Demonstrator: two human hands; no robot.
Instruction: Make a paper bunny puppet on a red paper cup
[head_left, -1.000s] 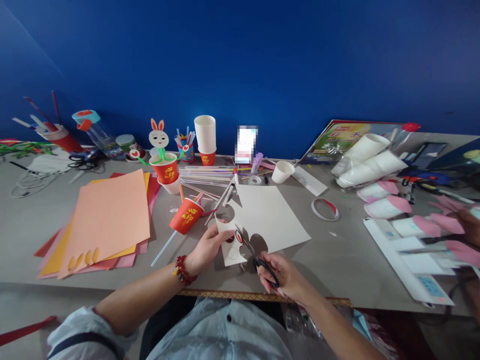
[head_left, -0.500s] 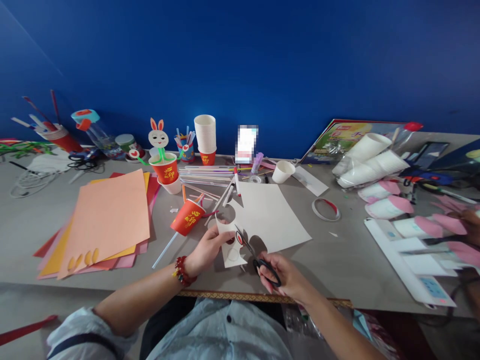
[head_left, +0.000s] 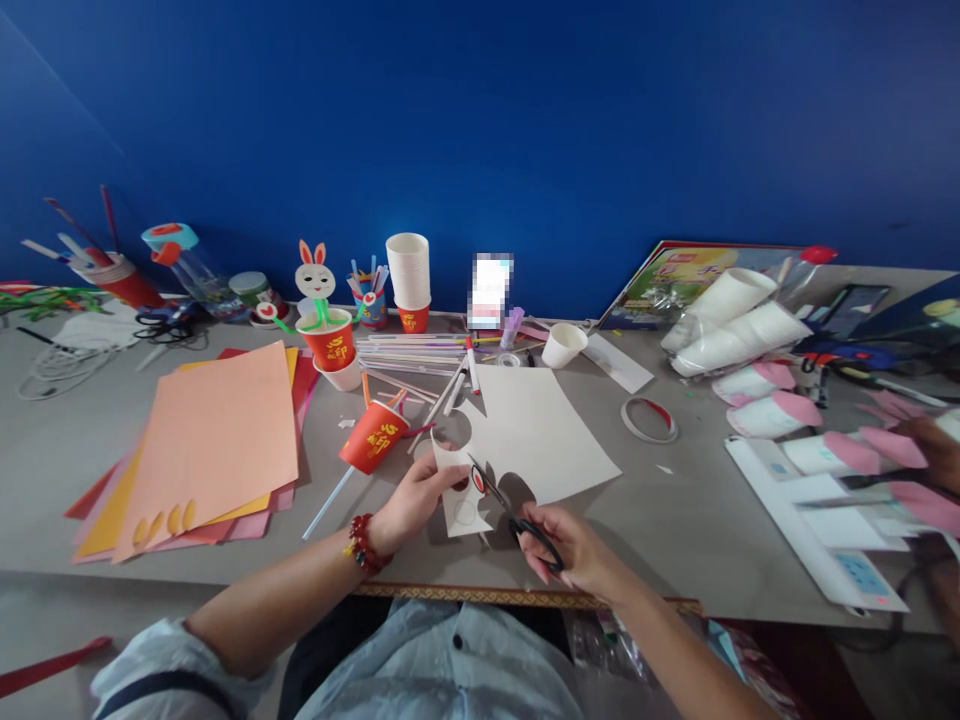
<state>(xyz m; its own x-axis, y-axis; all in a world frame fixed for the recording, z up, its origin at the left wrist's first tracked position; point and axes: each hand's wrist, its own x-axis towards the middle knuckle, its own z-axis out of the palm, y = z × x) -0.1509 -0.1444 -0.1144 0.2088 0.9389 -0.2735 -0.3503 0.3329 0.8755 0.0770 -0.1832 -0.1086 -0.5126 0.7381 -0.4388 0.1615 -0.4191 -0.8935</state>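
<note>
Between thumb and fingers, my left hand (head_left: 420,500) pinches a piece of white paper (head_left: 466,515) with a cut-away round edge, a drawn circle and a red-centred oval on it. My right hand (head_left: 566,545) is closed round the black handles of a pair of scissors (head_left: 538,540). Their blades lie against the paper's right edge, beside the red oval. Under and behind them a large white sheet (head_left: 540,430) lies flat. A red paper cup (head_left: 373,437) with straws lies tilted left of my left hand.
Coloured paper sheets (head_left: 217,440) are piled at left. Behind stand a rabbit figure (head_left: 315,282) in a red cup, a stack of white cups (head_left: 409,270) and several straws (head_left: 412,350). A tape roll (head_left: 649,420) lies at right, near a white tray (head_left: 810,525) and another person's hand (head_left: 926,440).
The whole view has shifted very slightly. Both hands keep almost the same place, with the scissors still at the paper's edge by the red oval.
</note>
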